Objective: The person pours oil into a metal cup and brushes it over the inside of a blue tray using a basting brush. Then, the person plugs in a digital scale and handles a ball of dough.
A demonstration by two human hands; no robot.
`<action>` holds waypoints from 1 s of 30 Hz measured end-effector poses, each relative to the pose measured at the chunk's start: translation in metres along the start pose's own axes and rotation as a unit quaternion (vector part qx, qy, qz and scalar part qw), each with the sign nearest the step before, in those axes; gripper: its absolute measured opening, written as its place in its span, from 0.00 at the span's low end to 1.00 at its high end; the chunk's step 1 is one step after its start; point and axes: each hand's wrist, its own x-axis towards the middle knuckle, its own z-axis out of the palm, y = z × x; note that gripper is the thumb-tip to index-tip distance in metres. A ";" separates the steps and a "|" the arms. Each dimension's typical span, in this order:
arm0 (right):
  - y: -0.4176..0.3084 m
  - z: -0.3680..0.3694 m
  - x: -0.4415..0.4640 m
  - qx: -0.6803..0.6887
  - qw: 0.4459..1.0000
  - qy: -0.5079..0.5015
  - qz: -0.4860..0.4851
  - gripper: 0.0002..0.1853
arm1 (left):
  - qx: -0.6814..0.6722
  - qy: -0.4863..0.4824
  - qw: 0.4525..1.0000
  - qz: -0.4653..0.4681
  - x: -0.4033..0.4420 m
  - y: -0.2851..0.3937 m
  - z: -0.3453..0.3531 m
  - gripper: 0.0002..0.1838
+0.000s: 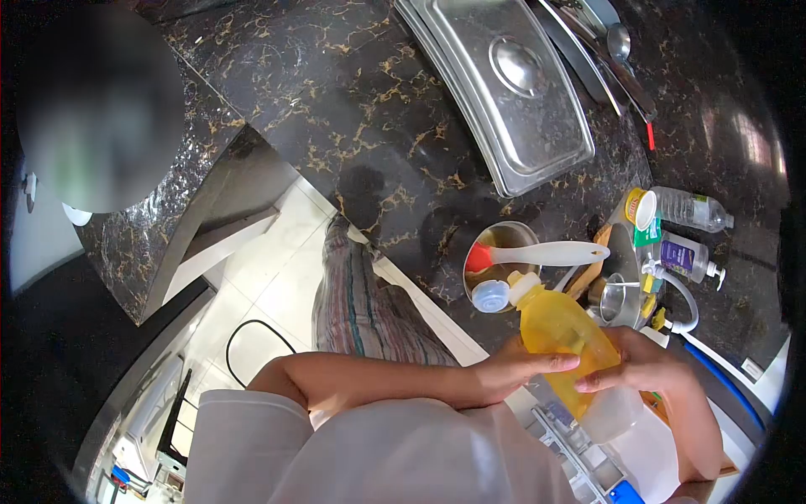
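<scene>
A smooth, yellow-filled plastic bottle [558, 326] is leaning toward eleven o'clock, its white neck overlapping, in this view, the four-o'clock rim of a round steel bowl [507, 234]. The left hand [507, 370] and right hand [642, 363] are clasping its sides, thumbs pressing its upper face (the other fingers are mostly hiding). A white-handled brush [546, 254] is lying across the bowl. The veined counter [361, 126] is spreading toward eleven o'clock, its edge running toward ten.
</scene>
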 end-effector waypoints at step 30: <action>0.013 0.029 0.010 -0.002 0.990 0.102 -0.092 0.35 | 0.019 0.035 0.997 -0.070 -0.017 0.007 0.002 0.33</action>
